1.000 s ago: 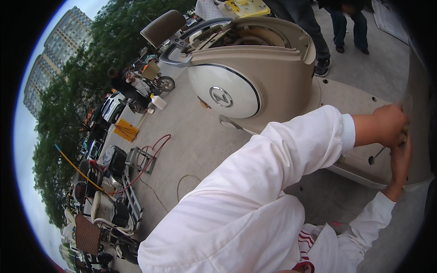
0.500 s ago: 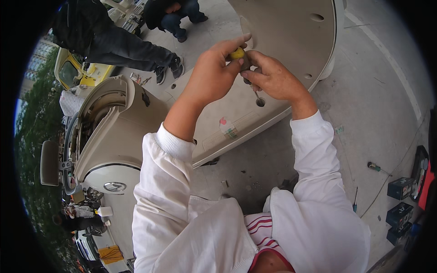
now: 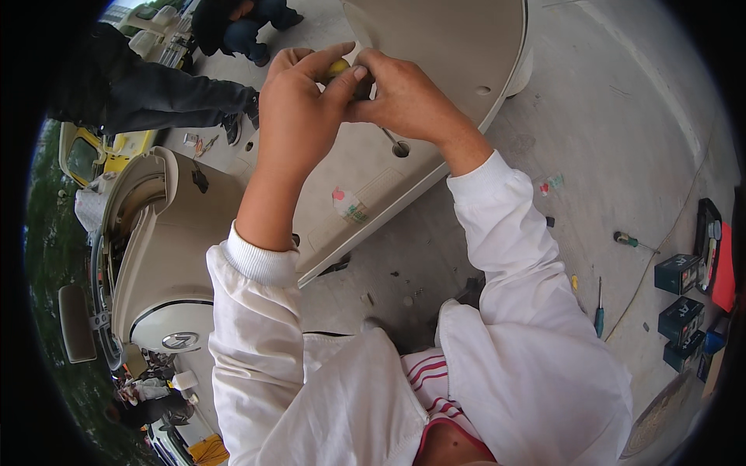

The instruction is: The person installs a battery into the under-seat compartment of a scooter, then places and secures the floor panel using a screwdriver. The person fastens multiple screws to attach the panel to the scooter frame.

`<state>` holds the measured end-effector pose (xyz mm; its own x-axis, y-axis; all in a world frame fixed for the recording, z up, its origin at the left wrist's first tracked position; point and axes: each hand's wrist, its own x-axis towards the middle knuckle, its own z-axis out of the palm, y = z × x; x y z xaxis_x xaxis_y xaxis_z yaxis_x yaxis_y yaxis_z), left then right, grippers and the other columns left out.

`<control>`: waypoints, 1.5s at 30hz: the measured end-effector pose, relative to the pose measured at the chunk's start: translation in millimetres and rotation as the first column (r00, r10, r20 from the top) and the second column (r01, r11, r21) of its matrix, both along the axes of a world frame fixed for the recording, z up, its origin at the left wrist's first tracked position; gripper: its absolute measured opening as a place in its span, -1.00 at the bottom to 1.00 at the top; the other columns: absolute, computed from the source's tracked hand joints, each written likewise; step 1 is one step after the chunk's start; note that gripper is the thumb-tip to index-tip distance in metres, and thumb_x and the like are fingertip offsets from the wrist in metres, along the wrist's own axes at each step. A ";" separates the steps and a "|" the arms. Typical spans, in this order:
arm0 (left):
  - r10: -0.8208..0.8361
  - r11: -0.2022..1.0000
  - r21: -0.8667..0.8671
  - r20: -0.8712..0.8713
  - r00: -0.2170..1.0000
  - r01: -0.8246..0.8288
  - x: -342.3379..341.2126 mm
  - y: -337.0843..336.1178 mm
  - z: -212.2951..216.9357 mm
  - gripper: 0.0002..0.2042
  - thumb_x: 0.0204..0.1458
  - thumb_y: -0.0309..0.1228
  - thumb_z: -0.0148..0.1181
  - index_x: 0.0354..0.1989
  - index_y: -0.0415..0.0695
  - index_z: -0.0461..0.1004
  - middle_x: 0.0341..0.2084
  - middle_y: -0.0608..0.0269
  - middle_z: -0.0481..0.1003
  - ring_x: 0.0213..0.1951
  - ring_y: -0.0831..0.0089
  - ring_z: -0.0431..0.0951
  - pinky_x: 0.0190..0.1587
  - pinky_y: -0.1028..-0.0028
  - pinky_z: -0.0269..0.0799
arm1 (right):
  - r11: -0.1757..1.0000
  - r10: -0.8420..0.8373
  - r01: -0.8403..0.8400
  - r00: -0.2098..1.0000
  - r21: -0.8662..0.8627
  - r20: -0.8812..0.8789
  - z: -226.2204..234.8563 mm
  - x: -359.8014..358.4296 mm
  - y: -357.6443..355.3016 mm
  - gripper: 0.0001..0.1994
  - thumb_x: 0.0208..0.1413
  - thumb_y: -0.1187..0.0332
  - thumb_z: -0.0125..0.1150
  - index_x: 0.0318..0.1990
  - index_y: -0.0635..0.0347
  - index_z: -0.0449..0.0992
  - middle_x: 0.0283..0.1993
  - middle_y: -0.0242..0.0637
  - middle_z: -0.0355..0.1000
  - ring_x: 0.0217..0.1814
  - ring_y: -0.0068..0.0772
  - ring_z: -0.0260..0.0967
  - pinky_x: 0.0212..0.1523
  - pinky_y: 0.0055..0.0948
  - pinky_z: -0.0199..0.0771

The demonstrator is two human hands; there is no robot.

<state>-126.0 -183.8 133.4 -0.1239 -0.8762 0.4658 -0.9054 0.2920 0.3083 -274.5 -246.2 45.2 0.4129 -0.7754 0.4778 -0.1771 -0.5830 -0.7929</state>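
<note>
A screwdriver with a yellow-ended handle (image 3: 337, 67) is held between my two hands. Its thin metal shaft slants down to a round dark hole (image 3: 401, 149) in the beige footboard of a scooter-like vehicle (image 3: 396, 182); how deep the tip sits is hidden. My left hand (image 3: 299, 109) closes on the handle's top with thumb and fingers, its index finger stretched past it. Wrapped around the handle lower down, my right hand (image 3: 412, 97) hides most of the grip. A clear sticker (image 3: 348, 203) with red and green print lies on the footboard.
The vehicle's front shroud (image 3: 183, 233) and mirror (image 3: 75, 322) stand at left. Two people are beyond, one standing in dark trousers (image 3: 171, 97). At right, the floor holds a screwdriver (image 3: 631, 239), another (image 3: 599, 311), small dark boxes (image 3: 678, 273) and a red case (image 3: 724, 272).
In the picture, both hands, the screwdriver and the vehicle have shifted left and slightly up as the view turned. Both hands keep hold of the handle, drawn closer together.
</note>
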 end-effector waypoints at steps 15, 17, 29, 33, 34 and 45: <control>-0.224 0.938 0.159 -0.401 0.888 0.309 5.7 -2.3 -5.8 -0.53 0.22 -0.37 0.28 0.32 -0.04 0.47 0.07 0.05 0.55 0.08 0.41 0.57 0.09 0.46 0.50 | 0.991 0.123 -0.121 0.992 0.063 -0.021 -3.0 1.6 -1.9 -0.47 0.00 0.04 0.52 -0.13 0.36 0.51 -0.29 -0.05 0.62 -0.22 -0.14 0.63 -0.15 -0.26 0.60; -0.059 0.972 0.212 -0.198 0.978 0.101 4.0 -1.4 -6.5 -0.55 0.24 -0.43 0.24 0.32 -0.01 0.47 0.08 0.05 0.53 0.08 0.41 0.56 0.07 0.47 0.50 | 0.998 -0.026 0.025 0.999 -0.051 -0.024 -3.2 1.9 -1.6 -0.55 0.08 0.10 0.46 -0.13 0.35 0.53 -0.30 -0.07 0.62 -0.24 -0.17 0.62 -0.17 -0.27 0.59; -0.057 0.997 0.053 -0.093 0.994 0.062 11.5 -10.0 -13.5 -0.57 0.18 -0.43 0.27 0.26 0.03 0.54 -0.07 0.19 0.56 -0.03 0.43 0.59 0.02 0.43 0.53 | 0.999 0.051 -0.051 0.996 -0.003 0.076 -14.0 1.5 -10.3 -0.51 -0.03 0.09 0.55 -0.14 0.31 0.53 -0.29 -0.05 0.62 -0.28 -0.09 0.61 -0.17 -0.27 0.57; -0.176 0.949 0.148 -0.491 0.853 0.280 10.5 -8.7 -11.0 -0.66 0.21 -0.42 0.27 0.18 -0.02 0.60 -0.08 0.22 0.57 -0.05 0.46 0.59 0.00 0.50 0.52 | 0.997 0.060 -0.063 0.995 0.037 0.085 -14.0 -0.1 -10.6 -0.39 -0.11 -0.02 0.60 -0.12 0.33 0.50 -0.22 0.00 0.61 -0.20 -0.03 0.61 -0.13 -0.22 0.58; -0.158 0.969 0.128 -0.341 0.927 0.213 9.9 -8.4 -9.8 -0.65 0.21 -0.47 0.23 0.18 -0.04 0.60 -0.07 0.22 0.57 -0.03 0.46 0.59 0.01 0.50 0.52 | 0.999 0.010 -0.007 0.997 -0.039 0.073 -13.5 -0.1 -9.5 -0.39 -0.05 -0.04 0.56 -0.12 0.36 0.50 -0.22 0.00 0.61 -0.18 -0.04 0.61 -0.13 -0.22 0.58; -0.122 0.990 0.059 -0.084 0.989 0.128 6.5 -1.0 -5.3 -0.59 0.16 -0.60 0.11 0.19 -0.14 0.57 0.00 0.22 0.58 0.00 0.47 0.57 0.08 0.50 0.48 | 0.994 0.109 -0.111 0.992 0.025 0.059 -9.5 -3.9 -7.1 -0.47 0.04 0.03 0.49 -0.10 0.34 0.48 -0.29 -0.03 0.61 -0.26 -0.13 0.61 -0.17 -0.26 0.57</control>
